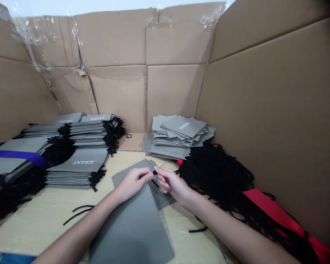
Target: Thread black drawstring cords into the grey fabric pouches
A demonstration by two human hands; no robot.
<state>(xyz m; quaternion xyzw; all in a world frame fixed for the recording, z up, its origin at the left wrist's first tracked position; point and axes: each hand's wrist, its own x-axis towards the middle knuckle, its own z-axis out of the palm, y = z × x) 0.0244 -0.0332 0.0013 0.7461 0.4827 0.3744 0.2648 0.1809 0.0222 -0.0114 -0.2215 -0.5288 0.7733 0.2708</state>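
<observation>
A flat grey pouch [132, 223] lies slanted on the table in front of me, its far corner under my left hand [134, 182]. Thumb and forefinger of that hand are closed on a short piece of black cord [154, 172] at the pouch's edge. My right hand [169, 182] pinches the same cord from the other side, its remaining fingers curled. Fingers partly hide the cord, so I cannot tell whether it is knotted. More grey pouches [165, 201] lie beneath and to the right of this one.
Stacks of corded grey pouches [85, 161] stand at the left, one pile crossed by a purple band [19, 155]. Loose grey pouches [181, 132] are piled at the back right. A large bundle of black cords [217, 168] with a red strip [272, 211] lies right. Cardboard walls [115, 40] enclose the table.
</observation>
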